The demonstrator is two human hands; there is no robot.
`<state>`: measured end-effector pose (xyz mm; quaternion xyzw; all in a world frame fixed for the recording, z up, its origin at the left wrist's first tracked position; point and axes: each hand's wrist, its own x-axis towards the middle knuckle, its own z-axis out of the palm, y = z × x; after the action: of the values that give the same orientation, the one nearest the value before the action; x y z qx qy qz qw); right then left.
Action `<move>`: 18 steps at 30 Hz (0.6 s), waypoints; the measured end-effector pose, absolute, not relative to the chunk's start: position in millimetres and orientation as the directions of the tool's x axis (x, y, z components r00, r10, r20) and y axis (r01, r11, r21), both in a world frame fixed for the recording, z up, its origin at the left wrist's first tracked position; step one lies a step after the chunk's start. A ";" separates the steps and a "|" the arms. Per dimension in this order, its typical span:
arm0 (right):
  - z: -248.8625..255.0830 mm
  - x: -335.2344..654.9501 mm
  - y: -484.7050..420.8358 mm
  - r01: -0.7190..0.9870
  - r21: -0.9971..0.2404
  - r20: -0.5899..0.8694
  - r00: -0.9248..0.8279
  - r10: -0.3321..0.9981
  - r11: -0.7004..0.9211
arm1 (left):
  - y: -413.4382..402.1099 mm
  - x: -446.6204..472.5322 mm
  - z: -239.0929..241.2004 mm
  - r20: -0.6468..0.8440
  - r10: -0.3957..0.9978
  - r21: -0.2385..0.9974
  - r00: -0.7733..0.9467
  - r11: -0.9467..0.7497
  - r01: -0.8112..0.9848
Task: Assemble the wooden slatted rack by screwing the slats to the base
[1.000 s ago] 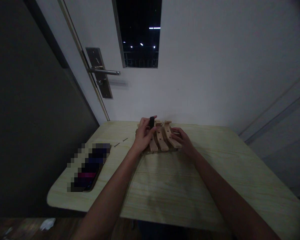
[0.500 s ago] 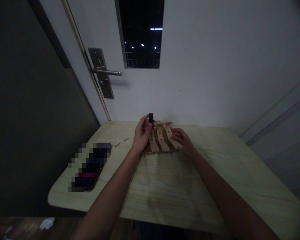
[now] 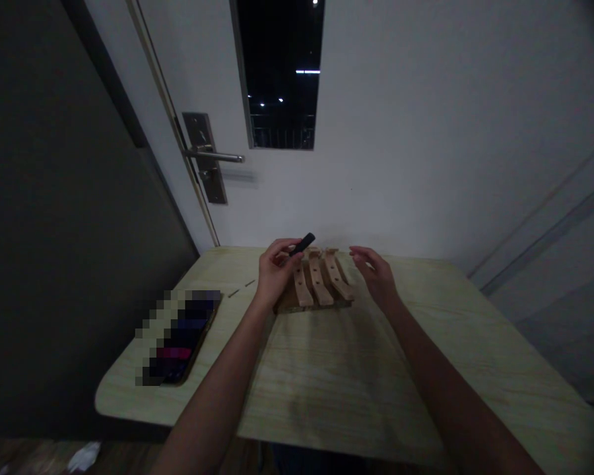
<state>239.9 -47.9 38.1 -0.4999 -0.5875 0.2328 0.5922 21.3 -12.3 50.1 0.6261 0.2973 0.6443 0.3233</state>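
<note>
My left hand (image 3: 276,270) is closed on a black cylindrical handle (image 3: 304,244), which tilts up to the right. Fingers hide its lower end, so I cannot tell what tool it is. Beneath and beside that hand is a brown wooden board (image 3: 290,302) with three curved, pale wooden pieces across it. The right-hand wooden piece (image 3: 337,276) and the middle wooden piece (image 3: 317,280) show dark holes; the left wooden piece (image 3: 301,285) is partly covered by my fingers. To the right of the board, my right hand (image 3: 376,272) is held apart from it, fingers curved and open, holding nothing.
A phone (image 3: 188,340) with a blurred screen lies on the left of the pale wooden table (image 3: 321,382). Two thin metal pieces, perhaps screws (image 3: 234,293), lie between phone and board. A white door (image 3: 396,158) with a lever handle (image 3: 218,156) stands behind the table.
The black handle has gone from upright to tilted right in my left hand. My right hand has let go of the right side of the wooden pieces and moved away rightward.
</note>
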 end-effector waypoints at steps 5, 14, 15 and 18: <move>72.5 210.1 -60.1 0.286 -0.847 0.460 -0.026 0.887 0.448 | -22.9 25.4 55.0 0.609 0.753 0.793 0.250 -0.585 -0.169; 90.0 184.9 -52.9 0.260 -0.817 0.516 -0.066 0.854 0.514 | -13.2 18.0 53.2 0.649 0.742 0.738 0.168 -0.668 0.094; 91.1 190.1 -52.8 0.278 -0.810 0.532 -0.025 0.847 0.517 | -8.7 13.2 49.8 0.651 0.749 0.718 0.126 -0.661 0.219; 88.2 209.6 -53.7 0.334 -0.774 0.586 0.052 0.809 0.539 | 4.1 1.9 35.8 0.633 0.765 0.603 0.118 -0.582 0.545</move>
<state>209.6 -53.7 88.2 -0.4346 -0.6574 0.2046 0.5806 1.9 4.1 35.8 0.7392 0.4432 0.4947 0.1113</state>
